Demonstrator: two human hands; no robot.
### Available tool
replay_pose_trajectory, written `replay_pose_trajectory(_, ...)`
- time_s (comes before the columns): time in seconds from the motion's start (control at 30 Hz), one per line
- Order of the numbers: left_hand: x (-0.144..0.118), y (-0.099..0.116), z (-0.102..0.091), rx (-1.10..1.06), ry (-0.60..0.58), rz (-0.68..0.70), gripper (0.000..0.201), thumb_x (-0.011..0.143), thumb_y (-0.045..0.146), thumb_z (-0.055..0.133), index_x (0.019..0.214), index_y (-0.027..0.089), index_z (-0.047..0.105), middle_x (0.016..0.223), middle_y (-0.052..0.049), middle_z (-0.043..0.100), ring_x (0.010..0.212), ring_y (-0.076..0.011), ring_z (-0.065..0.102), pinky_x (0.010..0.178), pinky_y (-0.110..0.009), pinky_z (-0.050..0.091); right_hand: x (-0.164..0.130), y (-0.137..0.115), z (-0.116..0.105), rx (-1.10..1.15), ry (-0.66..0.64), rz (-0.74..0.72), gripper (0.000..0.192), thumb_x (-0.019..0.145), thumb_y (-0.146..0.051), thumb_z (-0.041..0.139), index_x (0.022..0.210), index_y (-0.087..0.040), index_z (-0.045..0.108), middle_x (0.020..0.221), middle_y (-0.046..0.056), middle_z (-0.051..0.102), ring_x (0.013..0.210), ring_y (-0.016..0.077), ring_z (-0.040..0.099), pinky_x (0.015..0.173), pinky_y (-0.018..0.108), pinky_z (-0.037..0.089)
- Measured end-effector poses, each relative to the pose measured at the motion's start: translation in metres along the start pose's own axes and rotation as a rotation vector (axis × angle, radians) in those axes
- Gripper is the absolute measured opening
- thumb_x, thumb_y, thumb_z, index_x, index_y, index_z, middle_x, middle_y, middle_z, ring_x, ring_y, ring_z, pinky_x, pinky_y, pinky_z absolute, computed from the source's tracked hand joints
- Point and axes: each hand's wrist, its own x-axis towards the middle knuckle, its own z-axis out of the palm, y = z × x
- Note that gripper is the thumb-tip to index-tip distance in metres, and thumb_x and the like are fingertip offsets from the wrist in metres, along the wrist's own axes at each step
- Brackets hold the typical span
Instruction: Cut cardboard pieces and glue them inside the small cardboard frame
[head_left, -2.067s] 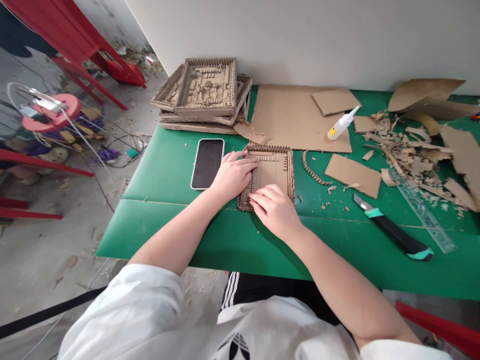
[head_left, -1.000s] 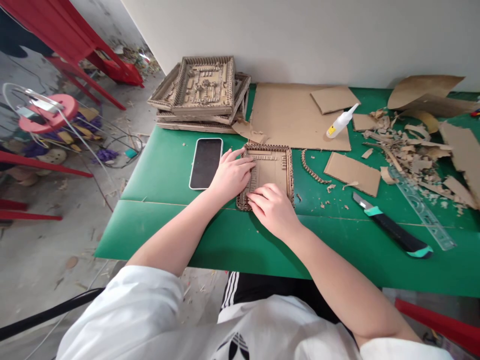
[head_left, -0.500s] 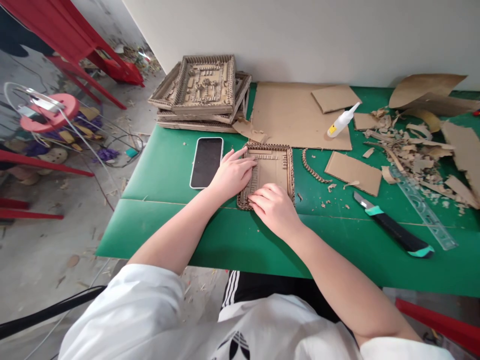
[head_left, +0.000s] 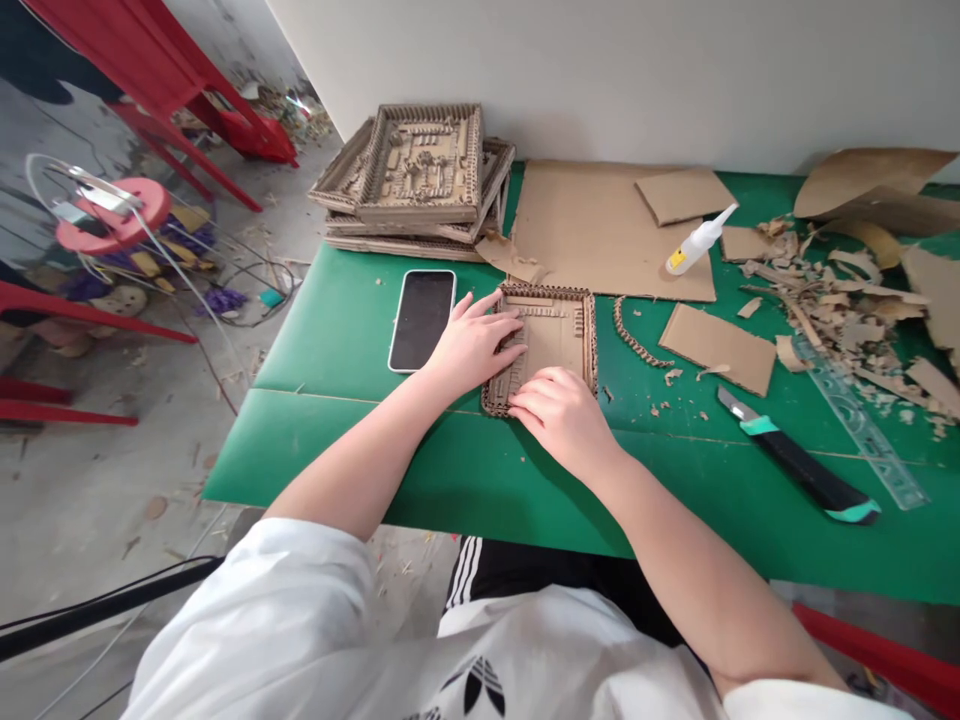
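A small cardboard tray (head_left: 553,338) with a corrugated rim lies on the green table, with corrugated strips glued along its inside. Across its left rim rests my left hand (head_left: 474,345), fingers spread and fingertips on the strips. My right hand (head_left: 562,412) reaches over the near side, its fingers pressed together at the near left corner; whatever they pinch is hidden. A phone (head_left: 422,320) lies just left of my left hand. To the tray's right is a loose curved corrugated strip (head_left: 634,338).
Finished cardboard trays (head_left: 427,165) are stacked at the back left. A glue bottle (head_left: 696,245) stands by a large cardboard sheet (head_left: 577,220). On the right lie a utility knife (head_left: 802,465), a clear ruler (head_left: 862,425), a cardboard piece (head_left: 718,345) and scraps (head_left: 847,300).
The whole view has shifted slightly, so things appear a little further right. Both hands keep nearly the same place on the tray.
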Motion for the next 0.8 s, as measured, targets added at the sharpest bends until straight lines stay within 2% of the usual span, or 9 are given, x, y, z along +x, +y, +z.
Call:
replay_pose_trajectory(0.27, -0.0003, -0.0016, -0.0004, 0.005, -0.015, 0.017, 0.035, 0.081, 0.041, 0.060, 0.109, 0.021, 0.063, 0.124, -0.006, 0.061, 0.133, -0.0278, 0.038, 0.112, -0.054, 0.021, -0.0015, 0.0033, -0.0055, 0.101, 0.005, 0.055, 0.018, 0.088, -0.021, 0.051, 0.085, -0.016, 0.067, 0.084, 0.005, 0.070, 0.090, 0.0185, 0.058, 0.085, 0.033, 0.049)
replay_pose_trajectory(0.5, -0.0007, -0.0017, -0.0009, 0.010, -0.014, 0.027, 0.038, 0.081, 0.041, 0.060, 0.111, 0.019, 0.062, 0.123, -0.007, 0.061, 0.133, -0.0284, 0.037, 0.112, -0.055, 0.021, 0.0006, 0.0002, -0.0024, 0.101, 0.022, 0.107, 0.018, 0.090, -0.021, 0.046, 0.084, -0.015, 0.063, 0.089, 0.010, 0.068, 0.096, 0.0205, 0.060, 0.087, 0.034, 0.048)
replay_pose_trajectory(0.7, -0.0004, -0.0014, -0.0027, 0.009, -0.040, 0.035, 0.038, 0.082, 0.043, 0.059, 0.111, 0.019, 0.062, 0.125, -0.007, 0.060, 0.134, -0.0291, 0.036, 0.112, -0.057, 0.019, 0.0016, 0.0036, -0.0078, 0.201, 0.048, 0.251, 0.017, 0.092, -0.023, 0.041, 0.087, -0.019, 0.056, 0.090, 0.007, 0.067, 0.085, 0.0180, 0.062, 0.075, 0.031, 0.049)
replay_pose_trajectory(0.8, -0.0002, -0.0008, -0.0032, 0.004, -0.042, 0.027, 0.039, 0.081, 0.043, 0.060, 0.111, 0.018, 0.062, 0.124, -0.007, 0.061, 0.134, -0.0291, 0.035, 0.112, -0.056, 0.018, 0.0021, 0.0043, -0.0079, 0.208, 0.050, 0.267, 0.016, 0.092, -0.023, 0.040, 0.087, -0.019, 0.055, 0.089, 0.007, 0.067, 0.085, 0.0178, 0.061, 0.075, 0.030, 0.049)
